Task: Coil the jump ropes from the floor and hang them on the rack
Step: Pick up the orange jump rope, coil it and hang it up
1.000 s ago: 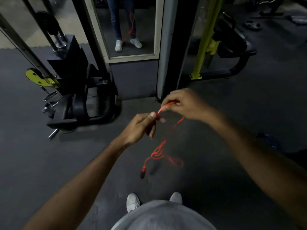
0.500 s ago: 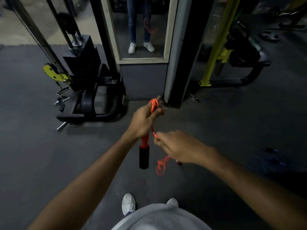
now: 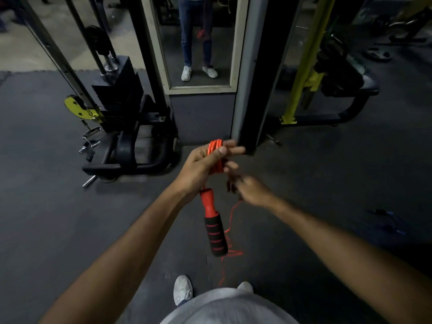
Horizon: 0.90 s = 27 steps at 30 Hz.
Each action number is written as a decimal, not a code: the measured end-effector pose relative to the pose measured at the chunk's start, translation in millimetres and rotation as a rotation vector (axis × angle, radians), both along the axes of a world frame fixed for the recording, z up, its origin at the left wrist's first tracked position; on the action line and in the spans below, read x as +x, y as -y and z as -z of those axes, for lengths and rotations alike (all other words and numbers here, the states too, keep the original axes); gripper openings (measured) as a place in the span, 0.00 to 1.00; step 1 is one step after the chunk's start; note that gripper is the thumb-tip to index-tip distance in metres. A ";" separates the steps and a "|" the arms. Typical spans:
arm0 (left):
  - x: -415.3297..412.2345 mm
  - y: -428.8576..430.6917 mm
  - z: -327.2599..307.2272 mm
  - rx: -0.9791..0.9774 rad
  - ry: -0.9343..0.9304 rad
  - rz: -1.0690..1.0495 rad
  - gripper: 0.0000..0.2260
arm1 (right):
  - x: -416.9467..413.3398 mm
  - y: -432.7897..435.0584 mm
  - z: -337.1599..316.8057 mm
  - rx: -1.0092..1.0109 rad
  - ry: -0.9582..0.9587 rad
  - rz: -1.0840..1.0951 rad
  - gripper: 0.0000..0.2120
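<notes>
Near the frame's centre, an orange rope sits in several loops around the left hand, whose grip is closed on the coil, thumb pressed across the strands. One handle, red above a black foam sleeve, hangs tilted just below that hand. Slack rope trails down past the handle toward the floor. Just right of the coil, the right hand is blurred; whether its grip pinches the slack I cannot tell. Two white shoes show at lower centre. Above stands a mirror, with a weight machine at upper left.
</notes>
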<state>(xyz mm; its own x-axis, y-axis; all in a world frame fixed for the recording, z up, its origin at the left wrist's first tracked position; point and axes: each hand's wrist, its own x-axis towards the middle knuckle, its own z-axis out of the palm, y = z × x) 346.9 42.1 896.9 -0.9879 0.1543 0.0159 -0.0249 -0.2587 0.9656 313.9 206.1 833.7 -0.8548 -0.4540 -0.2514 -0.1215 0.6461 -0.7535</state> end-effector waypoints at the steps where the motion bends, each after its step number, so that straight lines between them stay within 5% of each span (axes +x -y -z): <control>1: -2.8 0.9 -1.7 -0.017 0.006 -0.034 0.12 | 16.8 2.8 2.5 0.028 -0.015 -0.035 0.18; 5: -5.8 6.0 8.9 -0.242 0.000 -0.119 0.15 | 54.4 8.2 -16.6 0.156 -0.183 -0.267 0.08; 9: 2.4 13.4 33.9 -0.900 -0.191 -0.090 0.17 | 46.1 4.6 -76.2 0.252 -0.486 -0.331 0.06; 13: 12.9 16.8 24.6 -0.562 -0.034 0.024 0.18 | 5.0 -11.2 -121.3 0.243 -0.624 -0.300 0.07; 16: 19.6 7.7 12.5 -0.497 -0.086 0.113 0.17 | -29.1 -12.7 -113.4 0.110 -0.623 -0.212 0.07; 20: 13.0 5.3 -7.6 -0.188 -0.062 0.064 0.11 | -39.6 -6.1 -44.8 -0.244 -0.147 0.016 0.11; 23: 0.8 4.8 -14.1 -0.085 -0.049 -0.003 0.12 | -3.8 5.9 2.6 -0.086 0.031 0.037 0.17; 27: -14.4 9.7 -8.4 -0.261 -0.090 -0.133 0.13 | 39.9 8.2 -4.8 0.236 -0.127 -0.291 0.08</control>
<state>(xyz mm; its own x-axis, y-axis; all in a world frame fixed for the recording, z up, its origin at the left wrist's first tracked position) 332.5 32.4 905.3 -0.9962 0.0339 0.0807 0.0808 0.0031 0.9967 353.9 197.9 838.5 -0.7300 -0.6240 -0.2786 -0.4077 0.7249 -0.5553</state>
